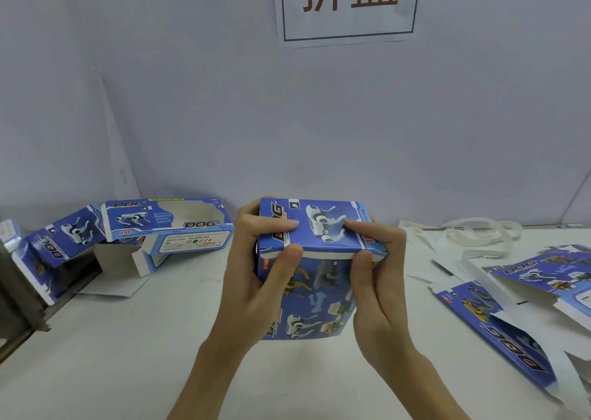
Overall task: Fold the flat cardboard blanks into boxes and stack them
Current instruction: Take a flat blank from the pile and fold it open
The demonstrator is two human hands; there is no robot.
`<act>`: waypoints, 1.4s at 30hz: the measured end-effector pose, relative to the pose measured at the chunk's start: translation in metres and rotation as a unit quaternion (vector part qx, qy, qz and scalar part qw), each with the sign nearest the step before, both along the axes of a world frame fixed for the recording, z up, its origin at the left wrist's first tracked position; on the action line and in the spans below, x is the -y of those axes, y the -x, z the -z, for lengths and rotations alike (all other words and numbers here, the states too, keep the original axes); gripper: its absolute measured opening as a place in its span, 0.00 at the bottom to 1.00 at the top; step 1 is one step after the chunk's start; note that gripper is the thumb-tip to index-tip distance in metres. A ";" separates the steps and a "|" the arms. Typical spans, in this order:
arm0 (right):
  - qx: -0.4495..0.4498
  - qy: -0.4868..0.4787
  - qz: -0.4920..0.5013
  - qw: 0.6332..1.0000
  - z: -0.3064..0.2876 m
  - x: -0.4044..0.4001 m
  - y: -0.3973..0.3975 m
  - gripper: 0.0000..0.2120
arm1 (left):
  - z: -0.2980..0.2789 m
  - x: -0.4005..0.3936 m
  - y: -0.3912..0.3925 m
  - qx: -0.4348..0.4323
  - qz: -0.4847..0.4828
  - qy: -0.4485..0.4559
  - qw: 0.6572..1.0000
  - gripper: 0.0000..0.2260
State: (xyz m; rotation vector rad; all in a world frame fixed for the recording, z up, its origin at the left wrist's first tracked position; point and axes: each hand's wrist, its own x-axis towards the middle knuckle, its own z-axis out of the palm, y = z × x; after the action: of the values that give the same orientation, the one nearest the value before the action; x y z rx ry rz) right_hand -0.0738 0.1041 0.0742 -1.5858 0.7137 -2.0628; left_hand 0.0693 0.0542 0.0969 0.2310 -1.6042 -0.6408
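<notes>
- The white worktop carries everything, below a wall sign.
- The flat blanks lie fanned out to the right of the held box.
- A folded box with a cut-out window sits to the left of the held box.
- The held box stands upright at the middle.
- The left hand and right hand grip its top flap, thumbs pressing the front edge.
</notes>
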 end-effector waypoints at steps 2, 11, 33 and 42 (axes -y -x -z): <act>-0.001 -0.006 0.000 1.000 0.000 0.000 0.002 0.13 | -0.001 0.001 -0.001 -0.004 0.003 -0.002 1.000 0.09; -0.011 -0.049 -0.032 0.998 -0.007 -0.005 0.005 0.18 | 0.001 0.005 -0.006 -0.033 0.027 -0.062 0.997 0.10; -0.126 -0.096 -0.018 0.987 -0.012 0.006 0.033 0.18 | 0.003 0.019 -0.013 0.018 -0.092 -0.016 0.995 0.14; -0.092 -0.088 0.016 0.992 -0.012 0.010 0.052 0.17 | 0.017 0.031 -0.012 0.096 -0.048 -0.030 0.994 0.43</act>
State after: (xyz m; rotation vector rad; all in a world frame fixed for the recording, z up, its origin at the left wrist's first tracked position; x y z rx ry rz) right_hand -0.1255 0.0939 0.0862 -1.6861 0.9635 -1.8336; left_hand 0.0813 0.0230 0.0799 0.4228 -1.7483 -0.6078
